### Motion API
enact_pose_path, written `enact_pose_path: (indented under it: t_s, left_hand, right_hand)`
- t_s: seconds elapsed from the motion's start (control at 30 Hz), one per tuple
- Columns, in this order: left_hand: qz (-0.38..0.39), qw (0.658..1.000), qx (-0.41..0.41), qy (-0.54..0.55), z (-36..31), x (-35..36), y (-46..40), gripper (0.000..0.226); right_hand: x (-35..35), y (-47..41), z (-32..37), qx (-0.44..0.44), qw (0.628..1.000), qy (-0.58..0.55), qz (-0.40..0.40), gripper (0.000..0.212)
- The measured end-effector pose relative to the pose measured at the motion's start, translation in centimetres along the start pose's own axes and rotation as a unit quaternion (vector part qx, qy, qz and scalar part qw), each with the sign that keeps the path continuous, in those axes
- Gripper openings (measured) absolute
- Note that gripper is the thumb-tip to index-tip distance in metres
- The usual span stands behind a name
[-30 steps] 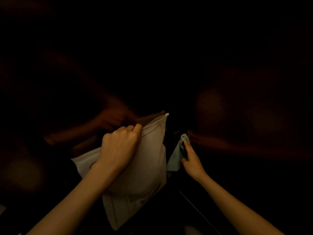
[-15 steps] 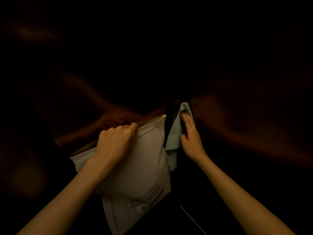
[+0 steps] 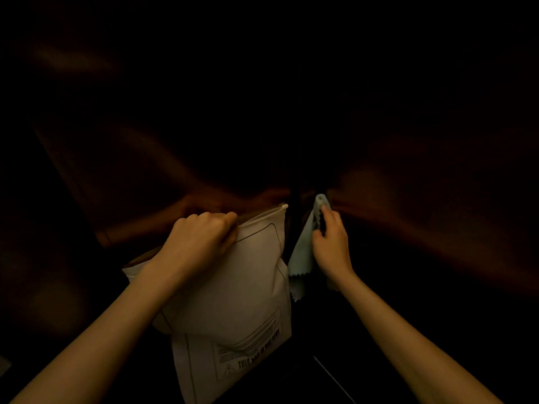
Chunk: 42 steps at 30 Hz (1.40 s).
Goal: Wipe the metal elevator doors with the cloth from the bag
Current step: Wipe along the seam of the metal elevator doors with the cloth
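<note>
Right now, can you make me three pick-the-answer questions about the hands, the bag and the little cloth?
1. Where is the pale blue zigzag-edged cloth?
A. inside the bag
B. right of the bag
C. on the floor

2. What colour is the flat plastic bag?
A. white
B. red
C. black

3. What is the left hand doing?
A. hanging loose
B. waving
C. gripping the bag's top

Answers: 1 B, the right hand holds the cloth beside the bag against the dark metal door. 2 A, it looks white with dark print. 3 C, its fingers curl over the top edge.
</note>
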<state>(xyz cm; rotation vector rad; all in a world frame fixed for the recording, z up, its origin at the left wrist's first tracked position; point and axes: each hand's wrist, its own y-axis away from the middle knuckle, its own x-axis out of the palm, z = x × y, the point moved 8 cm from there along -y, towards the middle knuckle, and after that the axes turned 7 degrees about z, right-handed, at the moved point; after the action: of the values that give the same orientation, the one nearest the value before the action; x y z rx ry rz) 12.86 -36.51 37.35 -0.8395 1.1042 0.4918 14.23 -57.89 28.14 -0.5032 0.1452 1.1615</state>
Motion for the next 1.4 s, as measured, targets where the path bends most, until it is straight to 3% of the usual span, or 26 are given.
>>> enact_pose_path:
  t_s: [0.13,0.27,0.47,0.57,0.9,1.23,1.4]
  left_hand:
    - [0.002,1.000,0.019,0.004,-0.1,0.0,0.0,0.012]
    - [-0.001,0.999,0.040,0.003,-0.1,0.3,-0.1,0.015]
    - [-0.036,0.997,0.066,-0.010,-0.4,-0.2,0.0,0.023]
    - [-0.051,0.996,0.070,-0.004,-0.4,-0.4,0.1,0.033]
    - [-0.047,0.998,0.038,-0.026,-0.3,0.1,0.8,0.031]
    - [-0.055,0.996,0.063,-0.035,-0.1,0.9,1.3,0.038]
    - [-0.080,0.994,0.055,-0.050,-0.1,1.1,1.5,0.042]
  right_hand:
    - [-0.9,-1.1,2.5,-0.033,0.999,-0.009,-0.003,0.056]
    - [1.2,0.6,-2.0,-0.061,0.997,0.048,0.006,0.063]
    - [6.3,6.1,-14.3,0.097,0.993,-0.004,0.069,0.070]
    - [7.5,7.8,-17.3,0.146,0.983,-0.012,0.109,0.072]
    - [4.8,3.4,-10.1,0.019,0.998,-0.054,0.012,0.060]
    - [11.5,9.6,-27.1,0.198,0.972,-0.020,0.128,0.065]
    - [13.1,9.8,-30.7,0.252,0.952,0.023,0.175,0.056]
